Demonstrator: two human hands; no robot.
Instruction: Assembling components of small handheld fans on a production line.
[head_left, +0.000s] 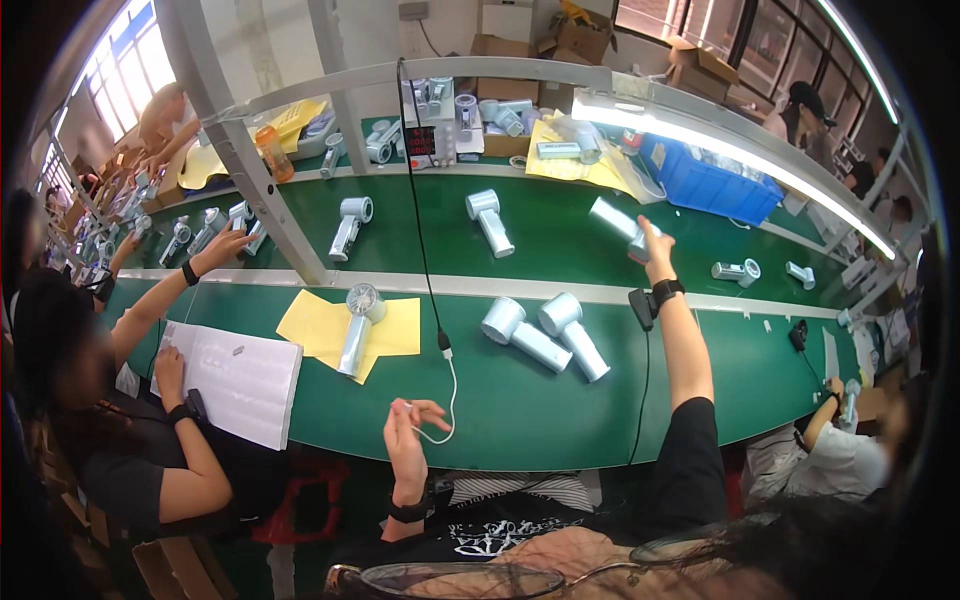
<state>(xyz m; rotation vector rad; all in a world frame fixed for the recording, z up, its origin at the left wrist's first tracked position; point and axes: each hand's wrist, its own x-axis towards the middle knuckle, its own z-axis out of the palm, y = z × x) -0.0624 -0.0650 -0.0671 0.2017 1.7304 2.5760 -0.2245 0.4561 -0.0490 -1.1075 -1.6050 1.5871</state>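
L hand (407,428) is raised near the front edge of the green conveyor bench (520,410), fingers pinched on the white charging cable (447,395); the cable's loose end loops just beside the fingertips, and its upper part joins a black cord (418,200) that runs up to the power supply unit (422,140) on the shelf. R arm is stretched far fwd across the belt; R hand (655,245) is closed round the handle of a silver handheld fan (618,222), held tilted above the far lane, barrel pointing up-left. A black wrist strap w/ clipped device (645,303) is worn on the R wrist.

On the near lane, two more silver fans (545,332) are laid side by side, touching, between both arms. A fan w/ exposed grille (357,325) is laid on yellow paper (320,325) to the L of the cable. Further fans (488,220) (350,225) are seen on the far lane, well apart. A blue bin (705,180) is placed at the back R under the light bar (720,140).

At L, another person's hand (168,372) is rested on a white sheet (240,380); their other hand (222,250) is reached toward fans on the far lane.
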